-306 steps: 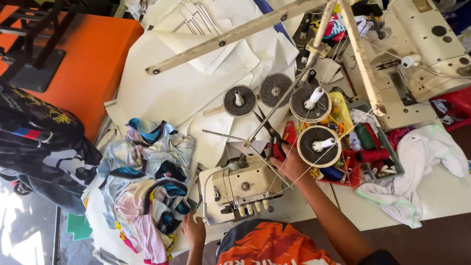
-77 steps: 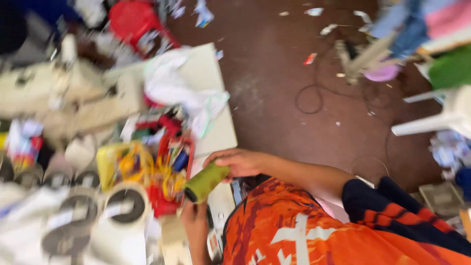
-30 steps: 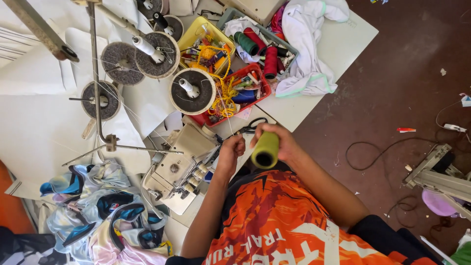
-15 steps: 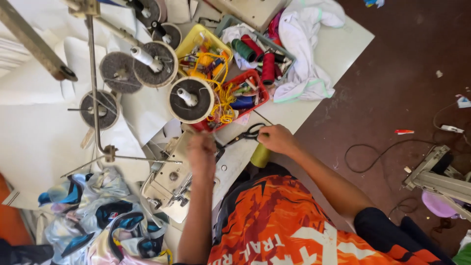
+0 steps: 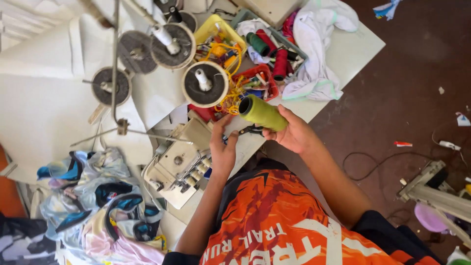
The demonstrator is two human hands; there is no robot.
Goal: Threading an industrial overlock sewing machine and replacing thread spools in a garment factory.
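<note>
White worktable (image 5: 343,46) crowded with trays of thread, and I sit at its edge over the overlock machine (image 5: 179,167); my right hand (image 5: 292,135) wraps the green thread cone (image 5: 262,113), raised sideways above the table, while my left hand (image 5: 222,149), fingers loosely bent, reaches toward its open end

The olive-green thread cone (image 5: 263,113) in the right hand (image 5: 293,133) looks matt and finely ribbed with wound yarn. The sewing machine (image 5: 182,164) has smooth cream painted metal with dull sheen. Beside it, the yellow basket (image 5: 211,29) and red tray (image 5: 267,81) are glossy plastic. The white cloth (image 5: 319,54) is soft and crumpled; the worktop (image 5: 351,46) is smooth and matt.
</note>
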